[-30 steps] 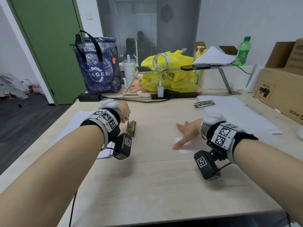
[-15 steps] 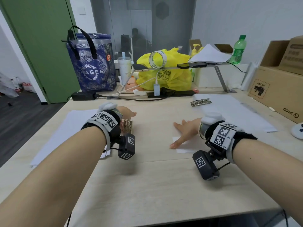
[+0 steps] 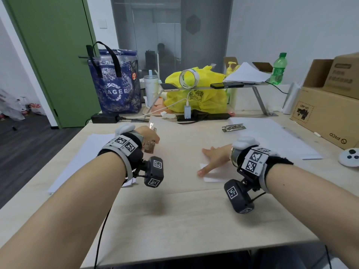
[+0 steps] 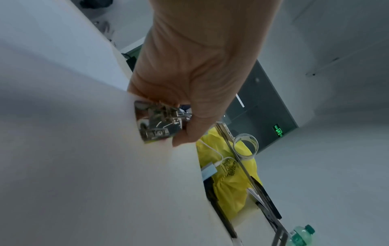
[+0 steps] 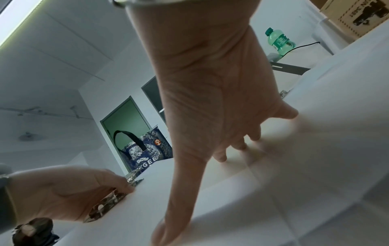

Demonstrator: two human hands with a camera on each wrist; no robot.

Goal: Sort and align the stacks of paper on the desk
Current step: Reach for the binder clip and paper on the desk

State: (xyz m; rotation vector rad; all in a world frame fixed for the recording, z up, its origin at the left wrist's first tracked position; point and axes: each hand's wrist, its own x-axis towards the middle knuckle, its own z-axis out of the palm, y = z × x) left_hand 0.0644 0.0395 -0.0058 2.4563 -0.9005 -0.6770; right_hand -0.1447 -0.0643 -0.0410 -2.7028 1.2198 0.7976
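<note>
My left hand (image 3: 148,135) grips a shiny metal clip (image 3: 150,148) at the right edge of the white paper stack (image 3: 83,152) on the desk's left side. The left wrist view shows fingers and thumb curled round that clip (image 4: 156,123), close above white paper (image 4: 73,133). My right hand (image 3: 213,156) lies flat with fingers spread on a small white sheet (image 3: 212,177) in the desk's middle. From the right wrist view, the spread fingers (image 5: 219,154) press on the sheet, and the left hand (image 5: 63,191) holds the clip (image 5: 105,204). A larger paper stack (image 3: 272,136) lies at the right.
A second metal clip (image 3: 234,127) lies at the right stack's far corner. Cardboard boxes (image 3: 326,113) and a white controller (image 3: 348,157) line the right edge. A power strip (image 3: 204,116), yellow bag (image 3: 204,90), blue tote (image 3: 116,88) and shelf riser (image 3: 258,98) crowd the back.
My left hand has closed on the metal clip that lay beside it and holds it at the left stack's edge. The right hand has stayed flat on the small sheet.
</note>
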